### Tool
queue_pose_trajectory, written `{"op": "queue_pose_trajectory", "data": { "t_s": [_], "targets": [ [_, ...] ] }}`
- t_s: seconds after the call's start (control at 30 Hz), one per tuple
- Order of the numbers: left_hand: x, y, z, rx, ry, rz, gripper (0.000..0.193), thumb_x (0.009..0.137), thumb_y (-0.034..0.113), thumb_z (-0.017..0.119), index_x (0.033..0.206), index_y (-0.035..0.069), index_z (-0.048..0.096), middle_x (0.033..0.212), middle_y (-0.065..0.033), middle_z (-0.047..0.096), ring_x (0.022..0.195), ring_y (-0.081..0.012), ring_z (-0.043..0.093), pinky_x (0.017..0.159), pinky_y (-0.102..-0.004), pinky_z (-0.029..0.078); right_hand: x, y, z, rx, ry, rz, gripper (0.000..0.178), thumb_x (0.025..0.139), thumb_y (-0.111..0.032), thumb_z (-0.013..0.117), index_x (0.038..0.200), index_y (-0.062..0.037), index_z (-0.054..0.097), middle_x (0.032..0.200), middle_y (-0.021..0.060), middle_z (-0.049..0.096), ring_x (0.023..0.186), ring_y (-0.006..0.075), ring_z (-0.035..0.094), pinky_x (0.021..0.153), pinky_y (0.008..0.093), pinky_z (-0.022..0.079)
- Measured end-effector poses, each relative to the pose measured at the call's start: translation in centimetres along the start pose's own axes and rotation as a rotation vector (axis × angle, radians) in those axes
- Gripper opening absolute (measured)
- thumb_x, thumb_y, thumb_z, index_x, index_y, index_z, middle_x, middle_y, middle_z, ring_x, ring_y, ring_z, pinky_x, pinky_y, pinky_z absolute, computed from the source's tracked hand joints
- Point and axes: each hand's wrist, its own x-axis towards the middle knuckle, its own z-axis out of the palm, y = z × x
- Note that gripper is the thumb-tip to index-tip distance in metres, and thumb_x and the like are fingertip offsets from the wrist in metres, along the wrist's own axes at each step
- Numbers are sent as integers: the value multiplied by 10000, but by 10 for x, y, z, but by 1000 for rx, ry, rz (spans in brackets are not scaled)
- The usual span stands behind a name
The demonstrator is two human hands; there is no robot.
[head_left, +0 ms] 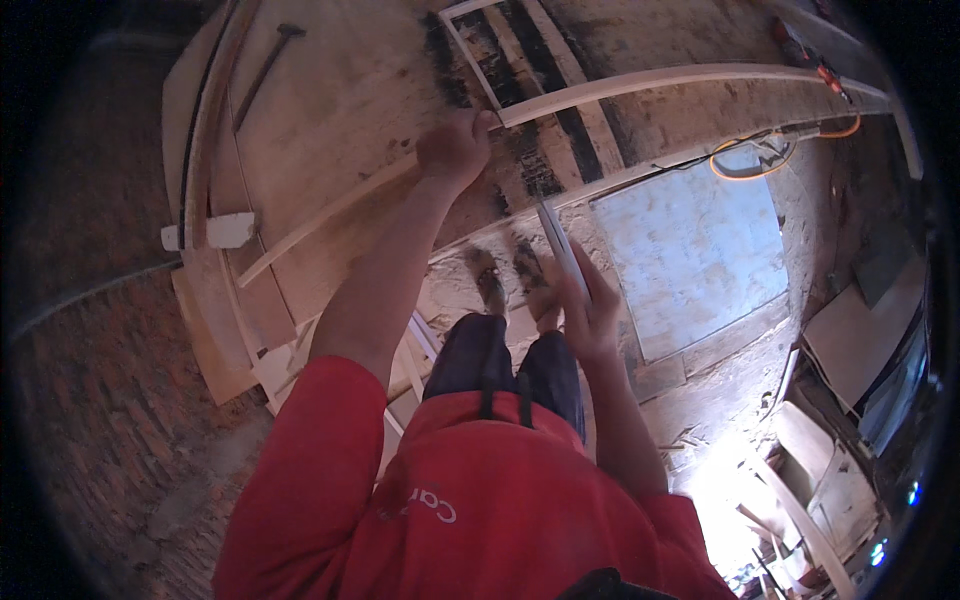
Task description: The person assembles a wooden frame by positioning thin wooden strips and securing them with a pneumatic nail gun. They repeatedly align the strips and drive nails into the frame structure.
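My left hand is closed on a long, thin wooden strip that runs across the worktable. Close to its fingertips, a narrow wooden frame meets the strip. My right hand grips a long, flat, narrow piece, pale along its face and darker at the edge. Its tip points at the table's near edge; I cannot tell its exact kind. Dark stripes mark the tabletop beyond my hands.
A hammer lies at the table's far left, above a white block. A red tool and an orange cable are at the right. A pale blue panel lies on the floor. Boards lean further right.
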Motion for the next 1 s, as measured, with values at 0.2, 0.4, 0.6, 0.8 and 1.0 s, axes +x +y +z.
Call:
{"op": "queue_pose_trajectory", "data": {
  "t_s": [0.2, 0.4, 0.6, 0.8, 1.0],
  "targets": [
    [-4, 9, 1, 42, 0, -19, 381, 1053, 422, 488, 994, 122, 714, 969, -162, 723, 910, -393, 704, 781, -550, 549, 26, -19, 0, 59, -45, 91, 491, 1037, -232, 595, 1410, 85, 562, 1163, 267, 728, 1073, 295, 729, 916, 377, 554],
    [-1, -1, 4, 64, 82, 57, 384, 1051, 420, 490, 979, 113, 710, 970, -161, 714, 927, -397, 701, 784, -552, 548, 67, -6, 34, 4, -36, 92, 477, 1042, -211, 573, 1414, 86, 560, 1128, 260, 732, 1051, 310, 724, 931, 403, 549],
    [-4, -1, 6, 6, 36, 11, 386, 1050, 417, 492, 979, 104, 707, 958, -161, 709, 918, -405, 700, 780, -550, 549, -18, -15, -20, 144, -68, 117, 484, 1054, -231, 569, 1411, 96, 565, 1129, 196, 727, 1046, 211, 666, 918, 331, 521],
    [4, 0, 5, 27, 127, 83, 401, 1044, 418, 502, 925, 89, 697, 907, -165, 711, 850, -423, 694, 742, -563, 544, 77, 11, 40, 81, -14, -46, 506, 1049, -257, 595, 1411, 95, 560, 1174, 286, 716, 1103, 306, 709, 928, 355, 543],
    [-3, -8, 11, -2, 122, 80, 406, 1045, 416, 503, 917, 85, 699, 895, -164, 710, 837, -423, 693, 733, -562, 541, 7, 17, 4, 46, -20, -100, 490, 1055, -234, 552, 1401, 114, 561, 1110, 261, 732, 1027, 267, 714, 883, 357, 549]
  ]
}}
